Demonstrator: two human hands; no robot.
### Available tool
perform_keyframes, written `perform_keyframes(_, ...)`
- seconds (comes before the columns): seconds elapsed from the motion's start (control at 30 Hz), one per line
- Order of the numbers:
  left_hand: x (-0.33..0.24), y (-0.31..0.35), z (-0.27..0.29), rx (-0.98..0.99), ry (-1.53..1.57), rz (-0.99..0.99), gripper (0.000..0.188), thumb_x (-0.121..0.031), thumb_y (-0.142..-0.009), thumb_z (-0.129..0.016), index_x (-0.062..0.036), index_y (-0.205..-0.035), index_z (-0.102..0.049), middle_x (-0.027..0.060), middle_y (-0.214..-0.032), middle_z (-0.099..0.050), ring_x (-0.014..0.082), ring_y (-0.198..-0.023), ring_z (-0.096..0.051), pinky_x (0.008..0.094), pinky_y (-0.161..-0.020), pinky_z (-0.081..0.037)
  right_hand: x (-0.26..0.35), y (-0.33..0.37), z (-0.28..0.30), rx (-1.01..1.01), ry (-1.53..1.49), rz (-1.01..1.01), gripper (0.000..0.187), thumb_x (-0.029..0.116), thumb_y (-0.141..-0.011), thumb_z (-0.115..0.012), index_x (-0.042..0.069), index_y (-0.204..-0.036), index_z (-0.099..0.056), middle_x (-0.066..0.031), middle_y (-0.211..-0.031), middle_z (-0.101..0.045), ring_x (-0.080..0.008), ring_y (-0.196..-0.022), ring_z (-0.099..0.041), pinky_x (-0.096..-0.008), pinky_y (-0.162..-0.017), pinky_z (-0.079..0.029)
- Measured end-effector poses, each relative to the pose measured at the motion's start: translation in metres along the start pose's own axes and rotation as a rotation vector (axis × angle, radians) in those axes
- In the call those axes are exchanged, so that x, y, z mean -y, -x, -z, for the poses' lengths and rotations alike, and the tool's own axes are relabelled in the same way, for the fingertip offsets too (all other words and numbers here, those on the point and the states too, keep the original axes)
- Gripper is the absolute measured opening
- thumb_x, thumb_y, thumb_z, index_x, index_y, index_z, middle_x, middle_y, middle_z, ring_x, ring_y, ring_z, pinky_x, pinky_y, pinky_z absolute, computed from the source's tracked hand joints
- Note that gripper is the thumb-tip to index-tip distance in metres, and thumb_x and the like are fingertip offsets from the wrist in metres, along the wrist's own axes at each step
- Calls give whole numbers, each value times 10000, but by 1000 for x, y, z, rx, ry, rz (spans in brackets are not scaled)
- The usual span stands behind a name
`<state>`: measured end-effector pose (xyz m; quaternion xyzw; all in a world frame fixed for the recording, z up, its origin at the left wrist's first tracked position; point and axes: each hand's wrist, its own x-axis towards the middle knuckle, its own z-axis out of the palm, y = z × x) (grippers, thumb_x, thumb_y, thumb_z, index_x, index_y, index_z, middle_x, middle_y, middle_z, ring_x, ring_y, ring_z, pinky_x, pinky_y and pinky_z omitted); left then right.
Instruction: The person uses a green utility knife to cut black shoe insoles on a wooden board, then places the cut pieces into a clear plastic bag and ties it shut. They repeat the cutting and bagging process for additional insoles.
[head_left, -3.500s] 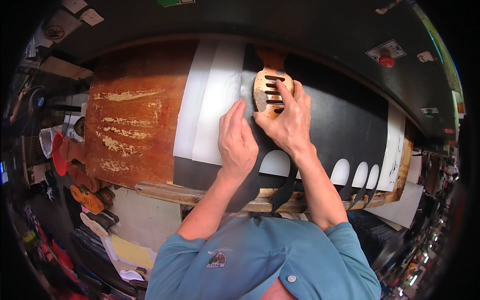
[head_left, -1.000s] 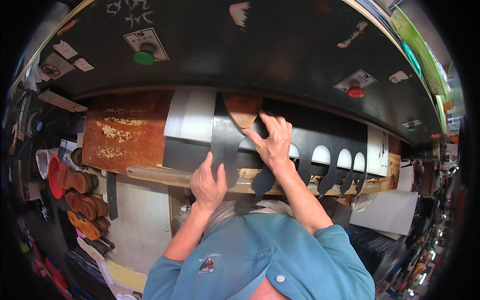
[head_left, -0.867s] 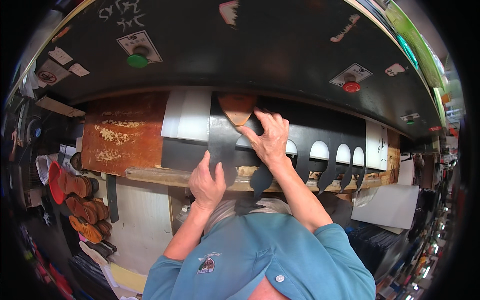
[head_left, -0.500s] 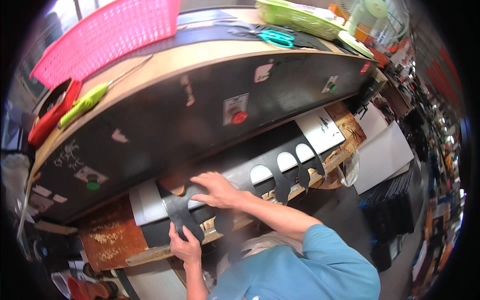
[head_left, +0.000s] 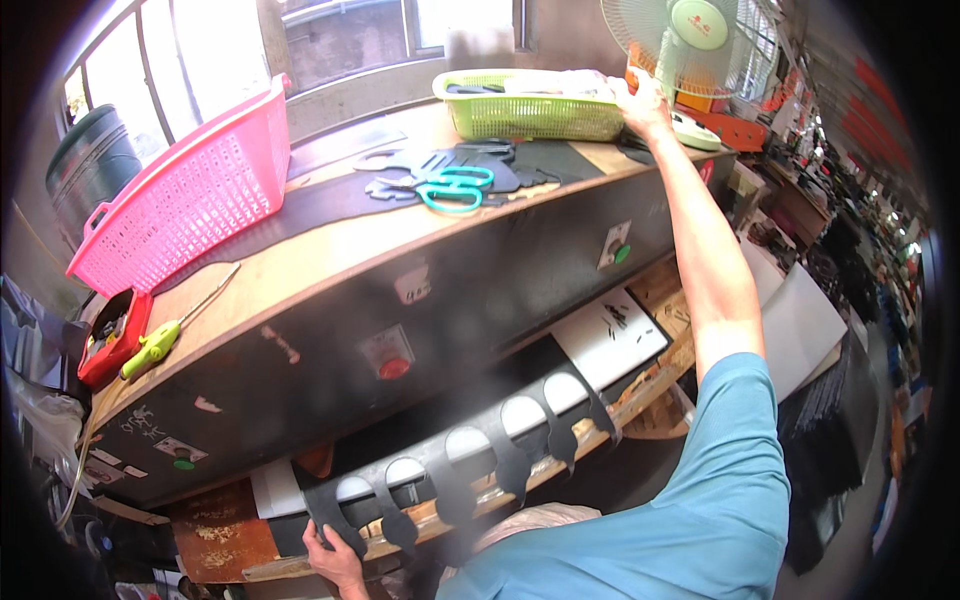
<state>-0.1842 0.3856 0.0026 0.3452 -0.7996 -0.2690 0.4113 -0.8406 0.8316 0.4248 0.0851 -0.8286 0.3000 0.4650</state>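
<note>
Below the dark machine front, black sheet material (head_left: 452,490) with a row of rounded cut-outs and hanging tongues lies along the narrow work ledge. My left hand (head_left: 335,565) grips the tongue at its left end, thumb and fingers closed on the edge. My right arm stretches up to the far right. There my right hand (head_left: 648,108) is at the right end of a light green basket (head_left: 540,118), beside whitish plastic-wrapped contents. Its fingers are partly hidden, so whether they hold anything is unclear.
On the wooden top are teal-handled scissors (head_left: 455,188), black cut pieces, a pink basket (head_left: 190,200), a red box (head_left: 112,340) and a yellow-green-handled tool (head_left: 155,345). A fan (head_left: 698,30) stands behind my right hand. A white board (head_left: 615,338) carries small black scraps.
My right hand has left the black sheet and reached up to the green basket. My left hand stays at the sheet's left end. The view has shifted, showing more of the top.
</note>
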Motion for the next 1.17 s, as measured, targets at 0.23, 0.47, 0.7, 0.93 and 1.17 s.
perform_keyframes(0.23, 9, -2, -8, -70, -137, 4, 258, -108, -1049, -629, 35, -1263, -637, 94, -870, -702, 148, -741, -628, 306, -675, -513, -71, -65, -53, 316, -360, -99, 604, 538, -957, -727, -27, -1168, -762, -151, -1114, -779, -211, -1051, -716, -348, -958, -542)
perform_keyframes(0.47, -21, -13, -6, -4, -174, 173, 445, -377, -996, -743, -77, -1320, -685, 172, -1140, -761, 315, -941, -725, 397, -826, -595, -26, -71, -4, -104, -543, -18, 502, 522, -915, -792, 33, -1014, -735, -37, -838, -754, -145, -823, -702, -312, -796, -555)
perform_keyframes(0.7, -44, -29, -7, -93, -40, -22, 355, -241, -990, -761, 24, -1217, -693, 225, -1153, -709, 354, -996, -691, 436, -870, -569, -65, -20, 129, -215, -911, -40, 316, 340, -1018, -750, 37, -1082, -690, -48, -898, -733, -107, -730, -702, -226, -641, -575)
perform_keyframes(0.93, -115, -9, -3, 232, 281, -150, 329, -174, -1006, -721, 34, -1255, -668, 221, -1224, -645, 370, -1124, -630, 484, -1032, -503, -38, 237, 305, -163, -891, -274, 238, 278, -1107, -591, 46, -1063, -620, -43, -941, -694, -127, -852, -670, -307, -811, -578)
perform_keyframes(1.17, -257, 72, -64, 1354, 449, -804, 930, -315, -894, -810, -8, -1629, -329, 180, -1628, -439, 372, -1516, -395, 484, -1255, -283, 43, 533, 359, 249, -269, -578, 166, 153, -912, -798, 81, -990, -671, -39, -920, -662, -173, -946, -668, -338, -911, -535)
